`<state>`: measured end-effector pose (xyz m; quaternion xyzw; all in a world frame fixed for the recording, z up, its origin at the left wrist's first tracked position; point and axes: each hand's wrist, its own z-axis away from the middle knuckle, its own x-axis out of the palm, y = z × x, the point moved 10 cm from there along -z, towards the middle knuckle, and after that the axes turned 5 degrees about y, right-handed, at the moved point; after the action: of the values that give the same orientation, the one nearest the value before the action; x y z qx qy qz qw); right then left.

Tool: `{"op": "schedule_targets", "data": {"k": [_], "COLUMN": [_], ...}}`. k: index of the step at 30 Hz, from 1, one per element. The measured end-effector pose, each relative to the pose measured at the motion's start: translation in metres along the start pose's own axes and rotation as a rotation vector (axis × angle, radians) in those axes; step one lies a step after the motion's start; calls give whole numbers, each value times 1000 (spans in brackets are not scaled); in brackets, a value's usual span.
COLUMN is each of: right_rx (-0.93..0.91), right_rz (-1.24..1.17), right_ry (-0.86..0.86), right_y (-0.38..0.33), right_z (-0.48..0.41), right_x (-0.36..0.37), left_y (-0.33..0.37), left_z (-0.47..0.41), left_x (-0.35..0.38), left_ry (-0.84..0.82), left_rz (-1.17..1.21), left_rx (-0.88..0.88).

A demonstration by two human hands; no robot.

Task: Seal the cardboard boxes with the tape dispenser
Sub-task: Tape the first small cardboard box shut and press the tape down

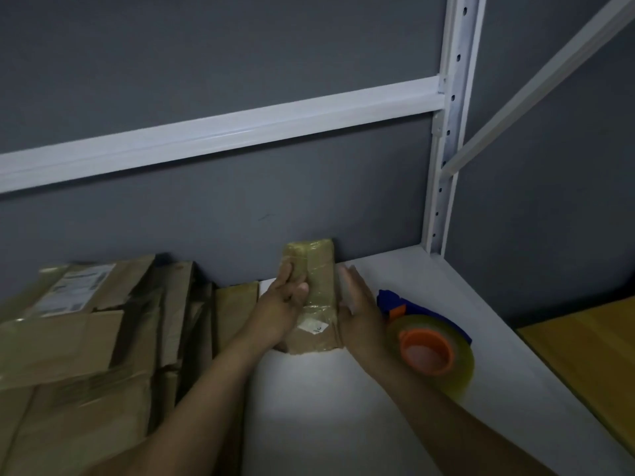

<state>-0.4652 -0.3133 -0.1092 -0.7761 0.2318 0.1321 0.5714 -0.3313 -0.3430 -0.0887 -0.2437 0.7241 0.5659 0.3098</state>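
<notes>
A small, narrow cardboard box point(318, 286) wrapped in shiny clear tape lies on the white shelf point(309, 400), its far end near the grey wall. My left hand point(287, 297) grips its left side, thumb on top. My right hand point(357, 310) rests flat against its right side, fingers straight and together. The tape dispenser point(429, 341), blue with an orange hub and a clear tape roll, lies on the shelf just right of my right hand, untouched.
Several flattened and stacked cardboard boxes point(86, 338) fill the shelf's left side. A yellow board point(591, 355) lies at the right. White shelf uprights point(446, 149) and a crossbar point(223, 135) stand against the grey wall.
</notes>
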Motion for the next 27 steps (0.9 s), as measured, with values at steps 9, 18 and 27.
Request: {"op": "schedule_targets", "data": {"k": [9, 18, 27], "right_rx": [-422, -523, -353], "right_rz": [202, 214, 156], "right_ry": [-429, -310, -359], "right_y": [-3, -9, -8], "right_z": [-26, -30, -30], "right_x": [0, 6, 11], "left_y": [-23, -30, -22], "left_z": [13, 10, 13], "left_x": [-21, -23, -18], "left_ry": [-411, -103, -90], "left_rz": [207, 170, 29], "left_rx": [70, 178, 216]}}
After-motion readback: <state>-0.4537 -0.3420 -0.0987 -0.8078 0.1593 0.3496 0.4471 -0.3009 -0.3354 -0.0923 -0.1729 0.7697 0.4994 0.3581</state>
